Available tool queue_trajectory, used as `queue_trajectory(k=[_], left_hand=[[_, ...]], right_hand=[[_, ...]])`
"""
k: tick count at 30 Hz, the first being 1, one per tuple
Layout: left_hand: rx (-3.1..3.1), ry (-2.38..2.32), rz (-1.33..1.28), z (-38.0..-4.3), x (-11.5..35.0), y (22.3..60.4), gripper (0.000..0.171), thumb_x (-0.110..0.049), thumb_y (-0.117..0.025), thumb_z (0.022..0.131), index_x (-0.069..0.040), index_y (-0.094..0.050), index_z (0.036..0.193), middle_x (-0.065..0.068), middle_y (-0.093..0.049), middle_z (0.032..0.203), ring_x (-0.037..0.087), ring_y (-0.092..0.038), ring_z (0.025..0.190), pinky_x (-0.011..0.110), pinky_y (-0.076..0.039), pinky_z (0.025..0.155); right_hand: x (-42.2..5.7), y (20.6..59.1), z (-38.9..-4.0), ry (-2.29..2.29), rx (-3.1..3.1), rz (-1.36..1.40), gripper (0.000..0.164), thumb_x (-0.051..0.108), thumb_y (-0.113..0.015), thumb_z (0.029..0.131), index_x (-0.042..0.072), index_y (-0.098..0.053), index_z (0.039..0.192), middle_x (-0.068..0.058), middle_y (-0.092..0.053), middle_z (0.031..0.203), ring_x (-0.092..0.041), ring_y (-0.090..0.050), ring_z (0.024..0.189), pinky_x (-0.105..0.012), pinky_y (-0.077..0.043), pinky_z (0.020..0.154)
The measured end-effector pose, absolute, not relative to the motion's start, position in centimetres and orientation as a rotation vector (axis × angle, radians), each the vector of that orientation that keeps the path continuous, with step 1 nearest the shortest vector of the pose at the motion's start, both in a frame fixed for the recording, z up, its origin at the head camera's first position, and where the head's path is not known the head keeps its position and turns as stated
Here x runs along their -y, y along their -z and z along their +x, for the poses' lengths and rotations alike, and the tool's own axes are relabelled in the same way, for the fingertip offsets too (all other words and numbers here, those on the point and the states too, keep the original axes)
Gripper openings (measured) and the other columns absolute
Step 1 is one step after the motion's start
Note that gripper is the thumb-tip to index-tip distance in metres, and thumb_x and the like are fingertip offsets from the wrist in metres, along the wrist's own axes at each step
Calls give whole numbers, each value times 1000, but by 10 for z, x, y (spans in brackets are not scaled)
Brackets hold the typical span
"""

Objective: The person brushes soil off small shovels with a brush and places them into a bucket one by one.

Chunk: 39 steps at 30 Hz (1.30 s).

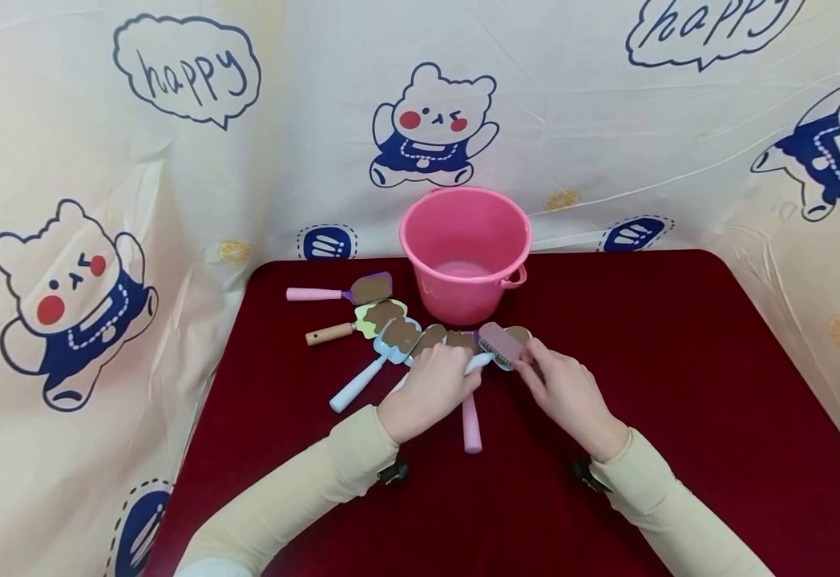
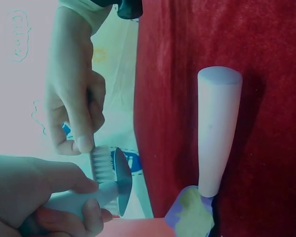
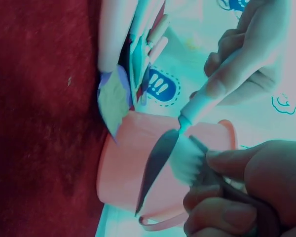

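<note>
My left hand [image 1: 430,385] grips the pale blue handle of a small shovel [image 2: 74,201], its blade tilted up off the table. My right hand [image 1: 567,393] holds a scrub brush [image 1: 501,343] with a mauve back. The pale bristles [image 3: 190,160] are right at the shovel's blade [image 3: 160,163]. A brown patch covers part of that blade. Below my left hand lies a purple shovel [image 1: 471,425] with a pink handle. Another shovel's brown-covered blade [image 1: 430,336] is partly hidden behind the left hand.
A pink bucket [image 1: 438,300] stands behind the hands at the back of the dark red table [image 1: 680,361]. To the left lie a pink-handled shovel [image 1: 313,294], a green one with a wooden handle [image 1: 329,333] and a light blue one [image 1: 358,383], all with brown patches.
</note>
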<state>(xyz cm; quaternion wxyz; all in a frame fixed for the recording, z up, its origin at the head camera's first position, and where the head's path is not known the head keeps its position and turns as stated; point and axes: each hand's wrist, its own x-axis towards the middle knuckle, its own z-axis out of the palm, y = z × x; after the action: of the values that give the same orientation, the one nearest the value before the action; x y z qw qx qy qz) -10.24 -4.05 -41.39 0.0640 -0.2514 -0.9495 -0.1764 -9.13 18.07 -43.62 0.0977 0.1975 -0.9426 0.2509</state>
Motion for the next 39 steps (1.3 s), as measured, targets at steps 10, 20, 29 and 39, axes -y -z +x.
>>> queue_trajectory(k=[10, 20, 29, 39], left_hand=[[2865, 545, -761, -101, 42, 408, 42, -17, -75, 93, -16, -45, 62, -5, -43, 56, 16, -52, 55, 33, -44, 48], [2879, 598, -743, -103, 41, 408, 40, -16, -75, 94, -15, -47, 64, -4, -42, 57, 16, -52, 55, 34, -46, 49], [2851, 568, -748, -106, 41, 408, 41, -15, -74, 92, -16, -45, 63, -4, -42, 57, 22, -59, 58, 40, -50, 52], [2815, 598, -755, -108, 42, 408, 38, -15, -74, 94, -14, -50, 64, -4, -42, 57, 19, -54, 57, 37, -49, 52]], right_hand=[[-181, 438, -91, -724, 2794, 538, 10, 17, -69, 101, 13, -60, 101, 2, -55, 70, -9, -40, 52, -28, -35, 43], [-179, 438, -92, -776, 2789, 586, 13, 19, -70, 101, 16, -58, 98, 4, -52, 68, -9, -40, 52, -27, -36, 44], [-176, 437, -96, -770, 2754, 525, 14, 18, -69, 101, 13, -57, 97, 3, -49, 65, -10, -40, 51, -29, -35, 43], [-177, 437, -99, -818, 2761, 576, 11, 18, -69, 101, 14, -60, 98, 4, -53, 69, -9, -40, 52, -27, -35, 44]])
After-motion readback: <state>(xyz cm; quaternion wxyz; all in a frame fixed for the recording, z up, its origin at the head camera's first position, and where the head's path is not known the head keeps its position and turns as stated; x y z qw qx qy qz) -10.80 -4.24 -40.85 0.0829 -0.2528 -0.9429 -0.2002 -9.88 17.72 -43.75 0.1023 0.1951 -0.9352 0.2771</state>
